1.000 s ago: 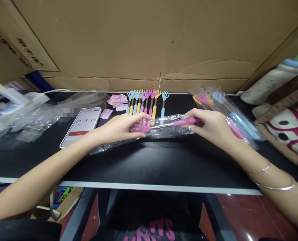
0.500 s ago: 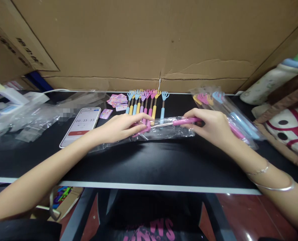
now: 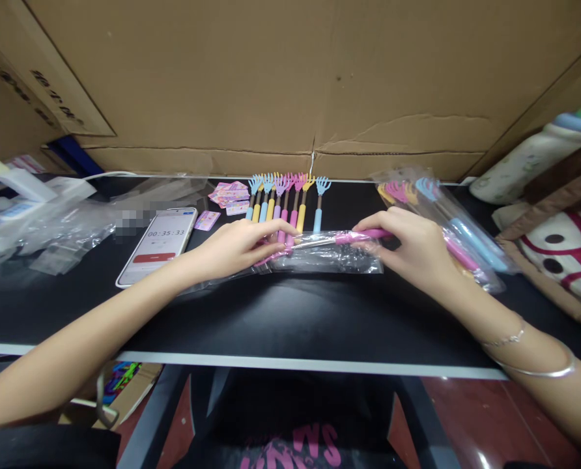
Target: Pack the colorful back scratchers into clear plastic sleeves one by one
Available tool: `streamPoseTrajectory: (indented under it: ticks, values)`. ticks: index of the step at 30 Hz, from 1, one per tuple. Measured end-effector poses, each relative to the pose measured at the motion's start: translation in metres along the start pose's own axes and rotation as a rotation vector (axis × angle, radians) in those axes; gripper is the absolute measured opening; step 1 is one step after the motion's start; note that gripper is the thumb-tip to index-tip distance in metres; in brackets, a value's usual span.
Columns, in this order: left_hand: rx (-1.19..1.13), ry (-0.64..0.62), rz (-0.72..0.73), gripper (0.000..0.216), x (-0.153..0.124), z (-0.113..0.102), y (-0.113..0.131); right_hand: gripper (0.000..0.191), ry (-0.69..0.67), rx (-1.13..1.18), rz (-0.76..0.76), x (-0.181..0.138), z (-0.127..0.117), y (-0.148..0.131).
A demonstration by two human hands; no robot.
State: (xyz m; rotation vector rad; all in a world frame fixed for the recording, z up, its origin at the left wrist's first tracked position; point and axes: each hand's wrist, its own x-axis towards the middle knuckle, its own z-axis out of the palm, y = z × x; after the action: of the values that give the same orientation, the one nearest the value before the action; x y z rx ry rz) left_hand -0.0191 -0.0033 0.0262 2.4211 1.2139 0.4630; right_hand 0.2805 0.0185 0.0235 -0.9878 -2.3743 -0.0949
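A pink back scratcher (image 3: 346,238) with a metal shaft lies sideways between my hands, over or partly in a clear plastic bag (image 3: 329,262). My right hand (image 3: 402,241) grips its pink handle between thumb and fingers. My left hand (image 3: 239,247) is closed round the claw end and the bag's film there, and covers part of both. Just beyond, a row of several back scratchers (image 3: 281,195) in blue, yellow, purple and pink lies claws away from me. By my right wrist lie several bagged back scratchers (image 3: 466,241).
A phone (image 3: 156,247) showing a timer lies left of my left hand, near small printed cards (image 3: 228,195). Crumpled plastic bags (image 3: 70,238) spread at far left. A cardboard wall (image 3: 290,85) closes off the back. A bottle (image 3: 520,163) and a cartoon-patterned bag (image 3: 564,254) stand at right.
The back scratcher and my right hand have shifted very slightly left. The claw end is tucked a little further under my left hand. Otherwise little differs.
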Motion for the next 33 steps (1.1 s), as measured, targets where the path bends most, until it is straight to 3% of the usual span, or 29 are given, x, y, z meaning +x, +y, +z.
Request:
streamPoseTrajectory:
  ticks: [18, 26, 33]
  values:
    - [0.137, 0.111, -0.02, 0.031, 0.0, 0.003, 0.0, 0.006, -0.001, 0.032, 0.006, -0.001, 0.005, -0.002]
    - [0.073, 0.043, -0.013, 0.03, 0.0, 0.007, 0.002, 0.028, -0.017, 0.096, 0.056, -0.003, 0.012, -0.004]
    - [0.134, 0.043, -0.041, 0.033, -0.001, 0.004, 0.005, 0.013, -0.078, 0.141, -0.017, 0.001, 0.008, -0.01]
